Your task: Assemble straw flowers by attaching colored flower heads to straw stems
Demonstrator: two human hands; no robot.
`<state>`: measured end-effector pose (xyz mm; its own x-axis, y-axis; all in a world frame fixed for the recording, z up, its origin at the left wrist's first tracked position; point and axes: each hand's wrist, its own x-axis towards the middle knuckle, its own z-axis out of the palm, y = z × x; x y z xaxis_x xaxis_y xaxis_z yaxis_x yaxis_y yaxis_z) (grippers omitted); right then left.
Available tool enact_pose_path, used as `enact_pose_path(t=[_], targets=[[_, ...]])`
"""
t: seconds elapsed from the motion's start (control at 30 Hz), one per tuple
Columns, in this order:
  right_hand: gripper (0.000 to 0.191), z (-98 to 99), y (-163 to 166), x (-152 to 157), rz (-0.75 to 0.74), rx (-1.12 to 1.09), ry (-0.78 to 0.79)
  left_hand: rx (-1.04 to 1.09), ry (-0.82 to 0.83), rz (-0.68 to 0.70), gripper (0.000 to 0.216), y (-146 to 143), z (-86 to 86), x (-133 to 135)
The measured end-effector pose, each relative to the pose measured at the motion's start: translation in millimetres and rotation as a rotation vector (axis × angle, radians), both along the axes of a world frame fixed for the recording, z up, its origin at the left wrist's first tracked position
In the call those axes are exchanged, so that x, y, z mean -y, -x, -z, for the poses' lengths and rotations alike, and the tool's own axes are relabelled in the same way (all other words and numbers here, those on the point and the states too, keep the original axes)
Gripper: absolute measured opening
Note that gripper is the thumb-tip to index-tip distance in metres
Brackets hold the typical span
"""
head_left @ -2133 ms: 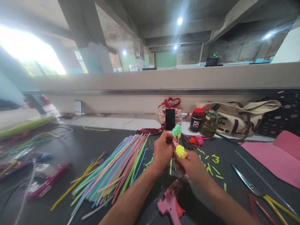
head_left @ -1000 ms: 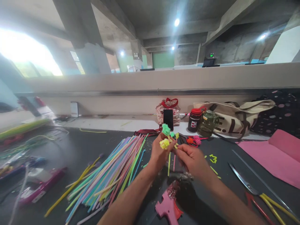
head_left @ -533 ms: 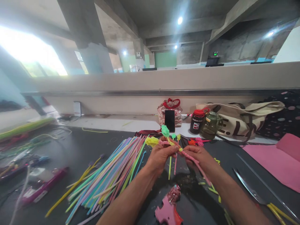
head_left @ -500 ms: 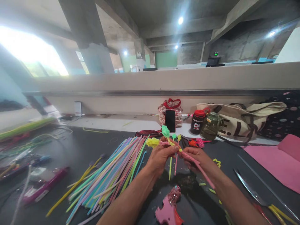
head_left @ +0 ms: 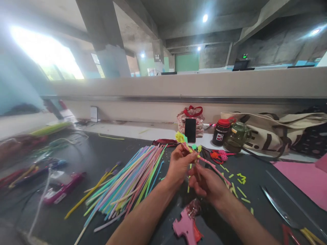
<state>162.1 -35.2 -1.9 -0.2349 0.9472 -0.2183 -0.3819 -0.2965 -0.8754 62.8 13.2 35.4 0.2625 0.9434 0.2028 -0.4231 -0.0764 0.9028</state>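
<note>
My left hand (head_left: 181, 164) pinches a pink stem (head_left: 211, 164); my right hand (head_left: 208, 185), I can't tell. Far right, a jug (head_left: 235, 137), contents unclear.

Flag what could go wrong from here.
Pink pistol-shaped tool lies between the forearms: lowering either could knock it. Yellow-green offcuts lie scattered by the right hand and might get swept about. The left hand pinches the pink-and-yellow stem; squeezing too hard might bend it.
</note>
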Motion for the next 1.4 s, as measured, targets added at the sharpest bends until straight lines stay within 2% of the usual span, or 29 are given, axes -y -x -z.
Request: enact_pose_path(t=[0.1, 0.17, 0.23, 0.37, 0.47, 0.57, 0.63, 0.8, 0.9, 1.03, 1.2, 1.27, 1.4], targets=[[0.043, -9.7, 10, 14, -0.202, 0.189, -0.011, -0.087, -0.045, -0.068, 0.014, 6, 0.6, -1], [0.037, -23.1, 9, 23, -0.231, 0.362, -0.093, -0.141, -0.046, -0.076, 0.017, 10, 1.0, 2], [0.034, -39.0, 0, 29, -0.109, 0.474, -0.189, -0.156, -0.038, -0.066, 0.019, 13, 2.0, 7], [0.035, -59.4, -25, 28, 0.07, 0.43, -0.273, -0.129, 0.007, -0.047, 0.019, 16, 7.5, 18], [0.024, -54.4, -33, 20, 0.176, 0.7, -0.435, -0.126, 0.057, -0.071, 0.02, 18, 14.5, 21], [0.016, -39.3, -26, 13, 0.26, 1.06, -0.643, -0.104, 0.087, -0.106, 0.023, 21, 23.4, 21], [0.016, -29.4, -18, 10, 0.279, 1.243, -0.72, -0.093, 0.101, -0.12, 0.024, 21, 29.9, 22], [0.012, -12.8, -1, 7, 0.292, 1.501, -0.856, -0.095, 0.169, -0.177, 0.024, 23, 42.6, 21], [0.014, -7.5, 1, 4, 0.284, 1.467, -0.847, -0.14, 0.175, -0.2, 0.025, 25, 46.5, 19], [0.014, -4.3, 0, 0, 0.275, 1.238, -0.732, -0.143, 0.096, -0.182, 0.021, 28, 48.8, 19], [0.012, 0.5, 0, -5, 0.304, 1.08, -0.608, -0.118, 0.047, -0.216, 0.015, 28, 50.4, 22], [0.012, 1.8, 0, -5, 0.325, 1.066, -0.614, -0.114, 0.059, -0.222, 0.016, 28, 51.7, 22], [0.013, 1.4, 2, -3, 0.369, 1.1, -0.741, -0.052, 0.092, -0.189, 0.018, 27, 54.4, 22]])
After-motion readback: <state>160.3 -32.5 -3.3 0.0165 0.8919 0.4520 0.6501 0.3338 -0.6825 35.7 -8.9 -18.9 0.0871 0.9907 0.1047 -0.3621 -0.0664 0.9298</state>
